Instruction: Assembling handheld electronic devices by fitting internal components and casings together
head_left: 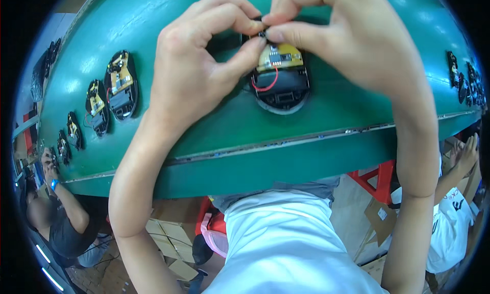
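Observation:
An opened computer mouse (280, 82) lies on the green work surface in front of me, its black base showing a yellow circuit board (291, 57) and a looping red wire (276, 80). My left hand (201, 59) and my right hand (357, 43) meet over the mouse's far end, thumbs and forefingers pinched close together. Between the fingertips a small black part (262, 34) shows. The fingers hide most of it, and I cannot tell whether it is fixed to the mouse.
More opened mice (121, 84) lie in a line to the left; others (462, 79) are bunched at the far right. The green table (286, 163) has a raised near edge. People sit at either side, one with a blue wristband (54, 183). Below are cartons (171, 238) and a red stool (375, 184).

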`<state>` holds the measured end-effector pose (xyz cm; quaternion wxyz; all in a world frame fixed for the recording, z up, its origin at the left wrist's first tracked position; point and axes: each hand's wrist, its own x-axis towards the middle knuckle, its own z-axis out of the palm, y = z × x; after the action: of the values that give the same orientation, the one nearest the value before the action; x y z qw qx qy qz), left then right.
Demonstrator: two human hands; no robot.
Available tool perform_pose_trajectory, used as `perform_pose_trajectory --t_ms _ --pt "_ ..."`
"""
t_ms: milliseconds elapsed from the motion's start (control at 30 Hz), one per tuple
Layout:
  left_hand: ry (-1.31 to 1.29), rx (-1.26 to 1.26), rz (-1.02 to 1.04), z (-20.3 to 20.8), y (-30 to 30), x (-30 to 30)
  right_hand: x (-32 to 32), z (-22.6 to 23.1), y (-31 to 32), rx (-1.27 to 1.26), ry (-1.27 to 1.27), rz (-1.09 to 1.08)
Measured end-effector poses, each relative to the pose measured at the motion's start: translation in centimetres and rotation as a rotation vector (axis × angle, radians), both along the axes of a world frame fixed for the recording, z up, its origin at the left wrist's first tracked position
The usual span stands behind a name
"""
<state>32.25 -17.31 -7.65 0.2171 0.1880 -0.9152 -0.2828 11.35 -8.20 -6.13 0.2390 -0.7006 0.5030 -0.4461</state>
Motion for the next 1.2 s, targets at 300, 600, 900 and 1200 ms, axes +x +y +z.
perform_pose_trajectory --t_ms 300,600,900,1200 --pt "-0.012 -0.043 0.031 0.6 -0.1 0.8 -2.2 -1.3 -0.3 -0.179 -0.070 -0.123" --pt "0.037 -0.336 0.203 1.3 -5.5 0.4 -6.5 0.3 -0.3 -0.095 0.279 -0.496" --pt "-0.121 -0.417 0.187 0.5 -7.3 -0.8 -8.9 -2.1 6.8 0.103 0.299 -0.372" --pt "0.051 -0.061 0.162 3.1 -3.2 0.9 -6.3 -2.6 5.5 -0.072 0.475 -0.263"
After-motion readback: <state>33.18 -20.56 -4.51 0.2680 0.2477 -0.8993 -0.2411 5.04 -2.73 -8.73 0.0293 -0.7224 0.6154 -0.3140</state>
